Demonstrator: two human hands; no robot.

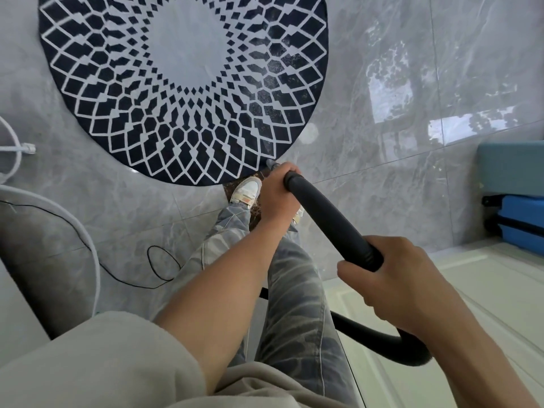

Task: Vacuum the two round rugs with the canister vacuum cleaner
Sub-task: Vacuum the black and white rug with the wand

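Rug (182, 83) lies flat on the tile floor (382, 148), with its far edge cut off by the frame. Nozzle (271, 164) tip sits right at the rug's near-right rim; can't tell if it's on the pile or just off. Left hand (276, 198) is wrapped round the front end of the black hose (326, 219), just behind the nozzle, near the rug's near edge. Right hand (397, 284) is curled round the hose further back from the rug, and the hose bends away behind it. Shoe (246, 189) stands just short of the rim on a dark brown patch. Right of the rug: a wide run of bare glossy tile out to the blue cases (518, 219). Left of the rug: white cable (88, 240) and thin black cord (162, 266) loop on the floor, both apart from the rim.
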